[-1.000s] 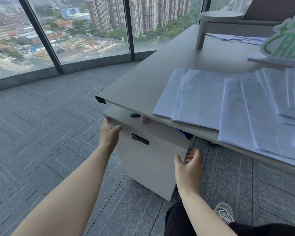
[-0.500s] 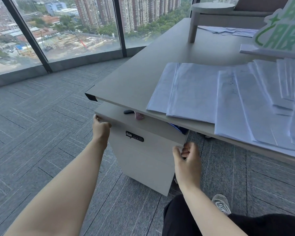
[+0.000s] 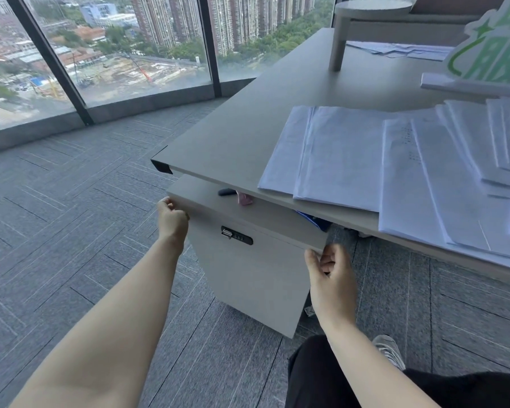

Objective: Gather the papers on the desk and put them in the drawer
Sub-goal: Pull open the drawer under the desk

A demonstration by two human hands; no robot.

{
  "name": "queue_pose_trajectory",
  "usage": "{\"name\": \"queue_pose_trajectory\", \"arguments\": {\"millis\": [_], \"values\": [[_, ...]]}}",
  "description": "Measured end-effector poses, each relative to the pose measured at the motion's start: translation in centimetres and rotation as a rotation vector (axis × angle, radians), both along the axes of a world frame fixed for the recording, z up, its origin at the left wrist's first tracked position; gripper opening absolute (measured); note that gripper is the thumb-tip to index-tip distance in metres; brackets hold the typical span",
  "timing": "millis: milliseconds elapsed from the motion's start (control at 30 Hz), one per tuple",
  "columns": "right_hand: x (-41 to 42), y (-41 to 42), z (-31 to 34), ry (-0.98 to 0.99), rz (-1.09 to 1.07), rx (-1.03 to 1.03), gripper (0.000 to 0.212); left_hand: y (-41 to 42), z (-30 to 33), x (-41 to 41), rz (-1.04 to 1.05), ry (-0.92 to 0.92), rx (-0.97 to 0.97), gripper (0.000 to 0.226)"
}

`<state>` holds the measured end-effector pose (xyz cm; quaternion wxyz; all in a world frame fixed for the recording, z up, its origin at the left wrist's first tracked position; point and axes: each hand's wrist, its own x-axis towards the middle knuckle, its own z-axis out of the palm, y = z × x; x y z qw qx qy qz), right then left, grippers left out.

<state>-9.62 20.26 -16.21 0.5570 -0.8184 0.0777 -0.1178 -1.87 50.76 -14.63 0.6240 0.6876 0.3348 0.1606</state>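
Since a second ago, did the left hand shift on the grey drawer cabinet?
No. The left hand still grips the top left corner of the grey drawer cabinet, just below the black corner cap of the grey desk. Only the camera shifted.

A white cut-out sign [image 3: 489, 48] at the far right of the surface [image 3: 248, 136] bears a large green Chinese character, 服, beside a green star and a curved stroke; the frame edge crops the rest. The papers [image 3: 395, 172] carry faint print too small to read. The cabinet's black lock panel [image 3: 236, 235] shows no legible marks.
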Motion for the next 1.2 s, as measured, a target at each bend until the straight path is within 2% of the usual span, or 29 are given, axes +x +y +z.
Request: {"name": "queue_pose_trajectory", "arguments": {"millis": [233, 400, 500, 600, 667, 800, 1000, 1200], "values": [[-0.6, -0.2, 0.6, -0.010, 0.024, -0.044, 0.023, 0.4, -0.2, -0.6, -0.018, 0.002, 0.017, 0.043], [-2.6, -0.4, 0.7, -0.020, 0.087, -0.106, 0.023, 1.0, -0.5, -2.5, -0.010, 0.037, 0.063, 0.045], [-3.6, -0.5, 0.9, 0.003, 0.126, -0.109, 0.022, 1.2, -0.1, -3.9, 0.005, 0.001, 0.001, 0.037], [-4.6, -0.7, 1.3, 0.028, 0.173, -0.105, 0.022, 1.5, 0.3, -5.3, 0.021, 0.007, -0.040, 0.049], [-5.4, -0.9, 1.6, 0.045, 0.216, -0.124, 0.022, 1.7, 0.4, -6.3, 0.028, 0.024, -0.028, 0.056], [-7.0, -1.3, 2.3, 0.066, 0.313, -0.165, 0.024, 2.0, 0.3, -8.5, 0.037, 0.034, 0.025, 0.042], [-9.6, -1.7, 2.9, 0.074, 0.516, -0.201, 0.026, 2.8, 0.4, -12.3, 0.104, 0.054, 0.049, 0.041], [-11.3, -1.6, 3.1, 0.094, 0.698, -0.236, 0.031, 3.0, 1.0, -15.9, 0.136, 0.067, 0.108, 0.030]]}}
